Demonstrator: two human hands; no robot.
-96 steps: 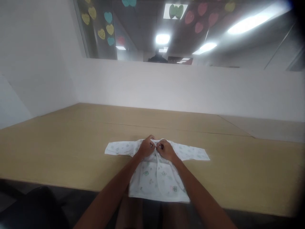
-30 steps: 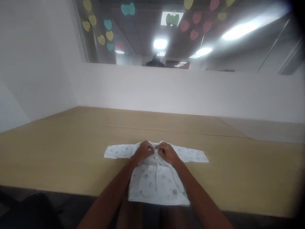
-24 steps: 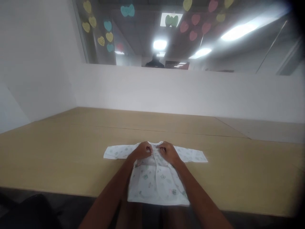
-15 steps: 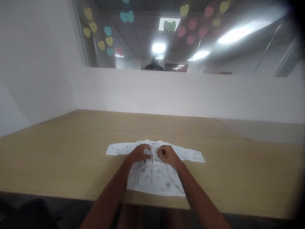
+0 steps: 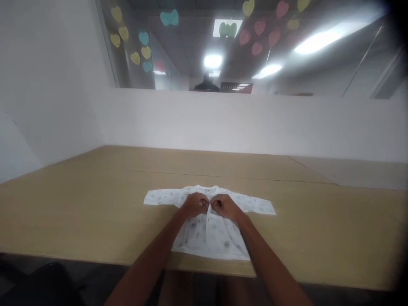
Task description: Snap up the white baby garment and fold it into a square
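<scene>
A small white long-sleeved baby shirt (image 5: pixel 208 238) with a faint printed pattern lies spread on the table, its collar away from me and both sleeves stretched out sideways. My left hand (image 5: pixel 195 205) is closed in a pinch on the shirt's front, left of the centre opening below the collar. Opposite it, my right hand (image 5: pixel 224 206) pinches the other front edge. The fingertips of both hands nearly meet at the centre line. Whatever fastening may lie between the fingers is too small to make out.
The wooden table (image 5: pixel 95 204) reaches back to a white wall (image 5: pixel 223 123). Above that is a window with heart-shaped paper notes (image 5: pixel 170 18); a person (image 5: pixel 207 83) shows through or in the glass. A dark chair (image 5: pixel 47 282) stands at the lower left.
My left hand has moved right toward the centre opening, and its fingers have closed from a wider grip into a pinch on the shirt. My right hand stays nearly in place.
</scene>
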